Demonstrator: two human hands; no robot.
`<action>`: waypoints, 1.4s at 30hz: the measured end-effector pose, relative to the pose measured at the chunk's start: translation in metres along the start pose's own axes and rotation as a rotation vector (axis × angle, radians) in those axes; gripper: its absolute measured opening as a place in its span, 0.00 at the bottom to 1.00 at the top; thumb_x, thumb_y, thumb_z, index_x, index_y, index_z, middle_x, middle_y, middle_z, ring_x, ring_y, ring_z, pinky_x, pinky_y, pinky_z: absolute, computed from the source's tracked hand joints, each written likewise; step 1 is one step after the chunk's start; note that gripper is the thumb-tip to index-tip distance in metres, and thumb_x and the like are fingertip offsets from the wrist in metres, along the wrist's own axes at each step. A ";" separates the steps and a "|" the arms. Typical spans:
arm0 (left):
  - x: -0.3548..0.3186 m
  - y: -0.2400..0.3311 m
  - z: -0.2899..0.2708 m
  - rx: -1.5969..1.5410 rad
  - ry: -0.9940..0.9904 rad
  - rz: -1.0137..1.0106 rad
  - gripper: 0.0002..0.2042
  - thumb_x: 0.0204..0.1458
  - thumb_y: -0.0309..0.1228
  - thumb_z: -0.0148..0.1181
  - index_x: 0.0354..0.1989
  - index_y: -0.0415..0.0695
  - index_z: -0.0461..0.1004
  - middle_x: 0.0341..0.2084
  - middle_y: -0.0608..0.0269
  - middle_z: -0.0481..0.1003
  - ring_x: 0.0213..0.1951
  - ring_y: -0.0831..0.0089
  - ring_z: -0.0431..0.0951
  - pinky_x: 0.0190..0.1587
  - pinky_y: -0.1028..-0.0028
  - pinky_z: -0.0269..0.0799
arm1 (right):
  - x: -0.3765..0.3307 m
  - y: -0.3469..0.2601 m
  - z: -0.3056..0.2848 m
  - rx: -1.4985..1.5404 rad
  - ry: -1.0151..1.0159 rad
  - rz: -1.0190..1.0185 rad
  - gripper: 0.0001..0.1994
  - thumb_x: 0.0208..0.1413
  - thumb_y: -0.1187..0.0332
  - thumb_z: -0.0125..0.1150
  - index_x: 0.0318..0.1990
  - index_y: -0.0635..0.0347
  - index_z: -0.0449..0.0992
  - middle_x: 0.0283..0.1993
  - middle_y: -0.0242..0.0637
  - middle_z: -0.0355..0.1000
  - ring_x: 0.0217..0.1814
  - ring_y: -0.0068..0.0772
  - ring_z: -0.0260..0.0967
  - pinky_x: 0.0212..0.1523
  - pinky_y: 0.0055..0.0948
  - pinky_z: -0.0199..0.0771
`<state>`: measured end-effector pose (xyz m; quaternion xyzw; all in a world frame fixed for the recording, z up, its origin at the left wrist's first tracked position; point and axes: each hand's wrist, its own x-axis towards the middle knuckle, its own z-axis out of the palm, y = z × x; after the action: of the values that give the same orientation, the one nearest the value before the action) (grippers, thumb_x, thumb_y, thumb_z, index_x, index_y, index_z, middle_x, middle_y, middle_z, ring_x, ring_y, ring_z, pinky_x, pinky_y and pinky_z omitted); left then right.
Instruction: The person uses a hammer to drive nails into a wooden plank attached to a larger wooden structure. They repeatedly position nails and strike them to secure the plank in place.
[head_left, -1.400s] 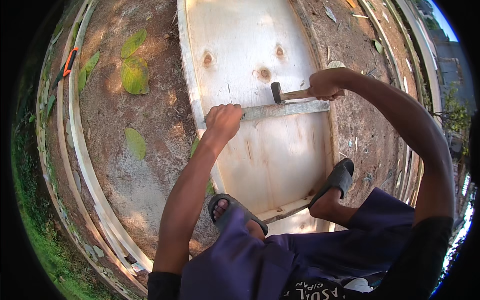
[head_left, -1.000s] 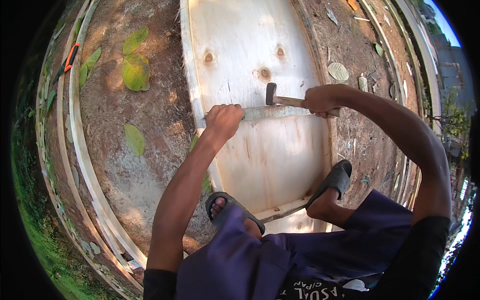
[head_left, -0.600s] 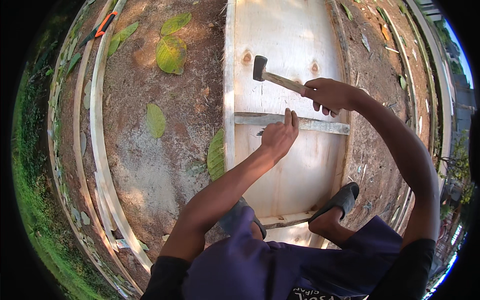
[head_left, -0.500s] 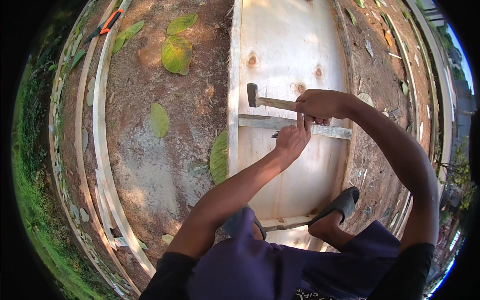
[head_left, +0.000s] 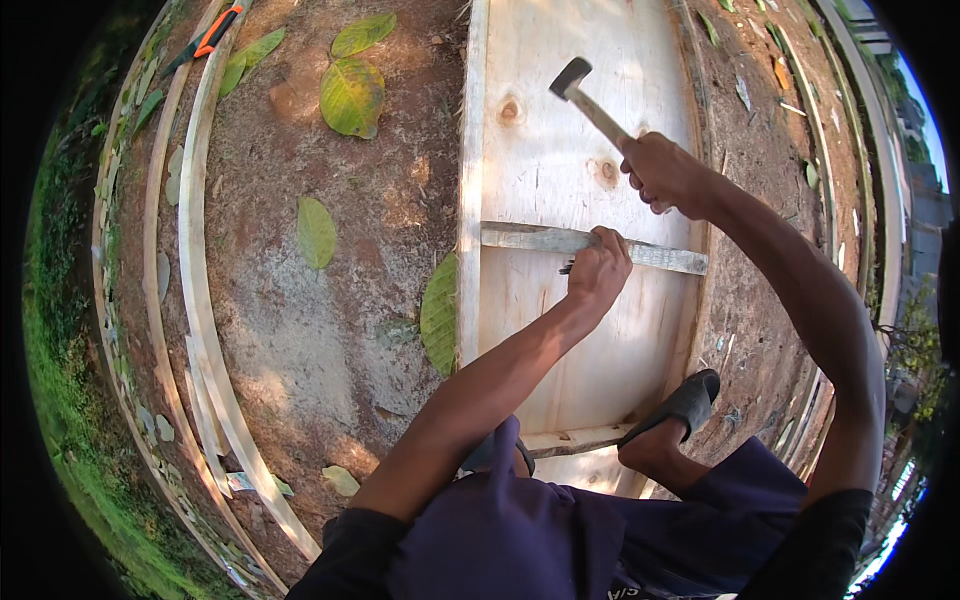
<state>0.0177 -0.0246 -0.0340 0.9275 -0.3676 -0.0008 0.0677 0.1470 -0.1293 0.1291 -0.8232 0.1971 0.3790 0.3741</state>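
Hammer (head_left: 600, 118) lifted, shirt lettering (head_left: 622, 592) mostly hidden

This is an outdoor woodworking spot: bare brown earth (head_left: 270, 300), a broad yellow-spotted green leaf (head_left: 352, 98), bright green grass (head_left: 95, 490) along the left, a long pale wooden strip (head_left: 193, 230), an orange-and-black-handled saw (head_left: 215, 34) far left, and blue sky (head_left: 928, 125) far right.

A black fabric shirt has short sleeves (head_left: 820, 540) and white lettering (head_left: 628, 592) low on its front. Dark purple cloth trousers (head_left: 735, 490) hang loosely, the hem above the right ankle. A dark grey slip-on sandal (head_left: 690, 405) has a broad strap. The left hand (head_left: 600, 272) and right hand (head_left: 662, 175) are bare.
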 end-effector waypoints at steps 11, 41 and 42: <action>0.002 0.000 -0.005 0.036 0.001 0.018 0.19 0.50 0.27 0.59 0.49 0.28 0.74 0.43 0.41 0.76 0.23 0.74 0.81 0.18 0.78 0.73 | 0.034 -0.042 -0.045 0.394 0.518 -0.157 0.19 0.69 0.57 0.44 0.39 0.67 0.71 0.19 0.25 0.56 0.17 0.17 0.52 0.14 0.20 0.52; -0.031 -0.075 -0.055 -0.350 -0.370 -0.304 0.28 0.52 0.37 0.68 0.56 0.33 0.66 0.48 0.43 0.73 0.40 0.49 0.83 0.36 0.58 0.79 | -0.090 0.079 -0.114 -0.218 0.399 0.164 0.23 0.73 0.55 0.39 0.29 0.62 0.68 0.18 0.28 0.59 0.16 0.22 0.58 0.15 0.30 0.63; -0.033 -0.084 -0.052 -0.299 -0.395 -0.258 0.26 0.52 0.32 0.66 0.56 0.31 0.67 0.48 0.43 0.74 0.38 0.51 0.84 0.35 0.61 0.81 | -0.091 0.084 -0.115 -0.158 0.458 0.173 0.23 0.73 0.54 0.38 0.30 0.62 0.68 0.18 0.29 0.59 0.16 0.22 0.58 0.15 0.29 0.63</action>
<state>0.0539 0.0647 0.0051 0.9282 -0.2485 -0.2445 0.1301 0.0930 -0.2671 0.2098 -0.8943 0.3161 0.2274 0.2206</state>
